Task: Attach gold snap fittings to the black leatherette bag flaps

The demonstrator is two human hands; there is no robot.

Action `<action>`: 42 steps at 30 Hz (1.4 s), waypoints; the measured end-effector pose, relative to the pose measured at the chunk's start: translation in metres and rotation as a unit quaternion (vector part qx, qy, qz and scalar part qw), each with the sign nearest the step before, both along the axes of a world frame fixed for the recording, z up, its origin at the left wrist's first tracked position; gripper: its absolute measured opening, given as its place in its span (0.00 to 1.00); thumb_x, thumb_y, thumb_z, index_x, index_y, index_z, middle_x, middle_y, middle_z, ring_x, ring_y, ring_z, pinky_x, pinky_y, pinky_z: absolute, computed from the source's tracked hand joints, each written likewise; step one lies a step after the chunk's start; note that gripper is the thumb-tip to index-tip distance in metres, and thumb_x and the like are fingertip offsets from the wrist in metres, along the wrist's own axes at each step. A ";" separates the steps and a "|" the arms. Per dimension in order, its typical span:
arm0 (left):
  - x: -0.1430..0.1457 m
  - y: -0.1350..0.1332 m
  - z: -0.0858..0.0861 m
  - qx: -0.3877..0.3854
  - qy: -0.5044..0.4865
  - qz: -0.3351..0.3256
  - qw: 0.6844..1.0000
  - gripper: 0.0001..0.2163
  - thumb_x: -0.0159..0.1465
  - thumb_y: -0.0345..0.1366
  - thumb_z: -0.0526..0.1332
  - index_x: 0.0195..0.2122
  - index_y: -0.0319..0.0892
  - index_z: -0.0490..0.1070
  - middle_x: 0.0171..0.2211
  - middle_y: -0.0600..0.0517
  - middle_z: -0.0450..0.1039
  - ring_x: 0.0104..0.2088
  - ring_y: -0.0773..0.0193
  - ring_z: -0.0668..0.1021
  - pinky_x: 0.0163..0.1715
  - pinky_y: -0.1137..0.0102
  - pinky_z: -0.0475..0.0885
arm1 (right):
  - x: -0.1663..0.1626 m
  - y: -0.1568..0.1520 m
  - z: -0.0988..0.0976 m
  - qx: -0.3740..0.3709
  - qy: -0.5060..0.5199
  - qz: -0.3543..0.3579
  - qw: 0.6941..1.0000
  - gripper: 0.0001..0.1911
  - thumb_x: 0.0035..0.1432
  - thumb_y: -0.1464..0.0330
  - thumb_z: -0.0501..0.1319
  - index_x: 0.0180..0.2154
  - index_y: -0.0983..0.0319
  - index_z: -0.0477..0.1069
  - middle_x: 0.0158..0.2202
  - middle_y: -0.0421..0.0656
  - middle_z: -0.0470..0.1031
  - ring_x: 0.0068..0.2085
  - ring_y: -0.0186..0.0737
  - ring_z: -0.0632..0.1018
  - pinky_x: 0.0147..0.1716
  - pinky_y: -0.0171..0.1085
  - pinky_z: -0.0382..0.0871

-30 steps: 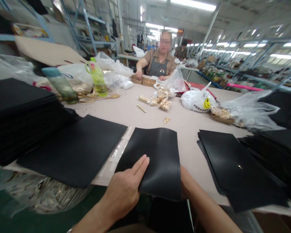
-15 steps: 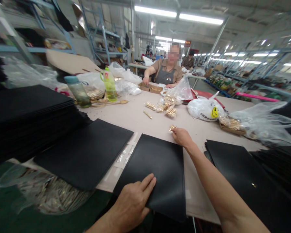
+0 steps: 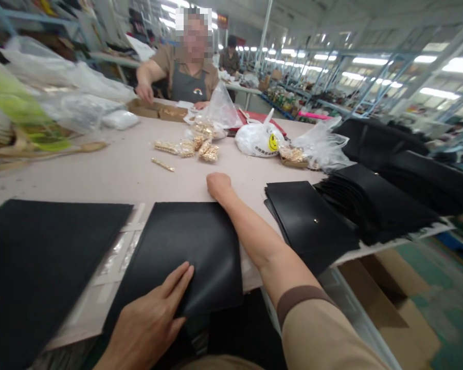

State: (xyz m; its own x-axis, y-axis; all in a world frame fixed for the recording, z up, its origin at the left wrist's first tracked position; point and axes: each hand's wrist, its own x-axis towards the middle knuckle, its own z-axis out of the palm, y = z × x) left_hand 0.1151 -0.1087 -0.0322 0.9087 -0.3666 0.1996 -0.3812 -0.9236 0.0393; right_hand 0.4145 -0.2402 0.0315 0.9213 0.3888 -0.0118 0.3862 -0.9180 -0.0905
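My left hand lies with fingers stretched out on a black leather-like panel at the table's near edge. Just beyond the panel's far edge, my right hand is closed in a fist over the table. Its fingers face away, so whatever they may hold is hidden. Further off lie small bags of gold metal pieces and a single gold strip. To the right rests a stack of black panels, the top one bearing a small shiny metal fitting.
Another black panel lies at left. A yellow-green bottle and clear plastic bags stand at back left. A white smiley bag sits at the far right. Across the table, a person sits by cardboard boxes.
The view has swung to the right. Gold pieces showed in my right fingertips before; now that hand is curled and they are out of sight. My left hand stays on the panel.
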 end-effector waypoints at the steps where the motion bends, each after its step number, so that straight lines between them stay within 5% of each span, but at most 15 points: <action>1: -0.001 -0.002 0.003 0.006 0.010 0.007 1.000 0.32 0.56 0.24 0.57 0.64 0.39 0.61 0.65 0.44 0.62 0.45 0.53 0.81 0.41 0.64 0.78 | -0.004 -0.002 0.003 0.016 0.002 0.002 1.000 0.16 0.65 0.63 0.61 0.50 0.65 0.71 0.51 0.48 0.73 0.50 0.45 0.76 0.49 0.50 0.72; 5: -0.007 -0.012 0.011 -0.004 0.059 0.023 0.998 0.34 0.53 0.25 0.60 0.64 0.34 0.61 0.64 0.40 0.62 0.47 0.51 0.79 0.44 0.61 0.76 | -0.031 -0.015 0.010 0.088 0.044 0.047 0.994 0.11 0.64 0.72 0.57 0.40 0.71 0.77 0.42 0.55 0.79 0.47 0.48 0.78 0.48 0.43 0.70; 8: -0.008 -0.013 0.010 -0.022 0.074 0.016 0.997 0.32 0.56 0.31 0.61 0.64 0.34 0.60 0.64 0.39 0.62 0.47 0.51 0.78 0.44 0.60 0.75 | -0.062 -0.027 -0.001 0.141 0.112 0.112 0.977 0.15 0.63 0.70 0.54 0.42 0.69 0.77 0.33 0.48 0.81 0.36 0.41 0.81 0.37 0.35 0.72; 14: -0.012 -0.012 0.011 -0.034 0.075 0.007 0.997 0.33 0.58 0.38 0.64 0.63 0.32 0.58 0.63 0.37 0.63 0.43 0.51 0.78 0.39 0.60 0.74 | -0.146 -0.044 -0.027 0.265 0.314 0.176 0.895 0.11 0.57 0.63 0.60 0.36 0.62 0.78 0.25 0.40 0.78 0.26 0.36 0.77 0.26 0.33 0.68; 29: -0.014 -0.009 0.002 -0.041 0.012 0.004 0.999 0.28 0.58 0.30 0.59 0.62 0.34 0.62 0.60 0.39 0.67 0.47 0.50 0.79 0.43 0.61 0.75 | -0.170 -0.023 -0.001 0.085 0.211 0.253 0.940 0.10 0.56 0.69 0.61 0.35 0.59 0.82 0.35 0.43 0.83 0.39 0.41 0.81 0.33 0.32 0.67; 36: -0.003 0.001 -0.012 -0.028 -0.056 -0.026 0.998 0.23 0.62 0.33 0.57 0.60 0.39 0.65 0.58 0.43 0.71 0.42 0.51 0.81 0.35 0.64 0.76 | -0.159 -0.017 0.020 0.021 0.247 0.238 0.939 0.11 0.56 0.67 0.62 0.39 0.60 0.81 0.41 0.46 0.82 0.45 0.47 0.81 0.35 0.35 0.71; 42: -0.006 -0.003 -0.003 -0.013 -0.045 -0.014 0.999 0.22 0.64 0.34 0.57 0.61 0.40 0.64 0.57 0.44 0.72 0.44 0.52 0.81 0.33 0.66 0.74 | -0.153 -0.010 0.017 0.029 0.302 0.216 0.928 0.07 0.51 0.69 0.64 0.32 0.65 0.79 0.31 0.48 0.82 0.33 0.45 0.82 0.28 0.35 0.74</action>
State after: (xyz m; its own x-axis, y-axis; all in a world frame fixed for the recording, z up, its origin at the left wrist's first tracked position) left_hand 0.1086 -0.1121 -0.0351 0.8761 -0.3851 0.2902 -0.4097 -0.9118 0.0270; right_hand 0.2614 -0.2500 0.0489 0.5114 0.7367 -0.4424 0.5799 -0.6758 -0.4549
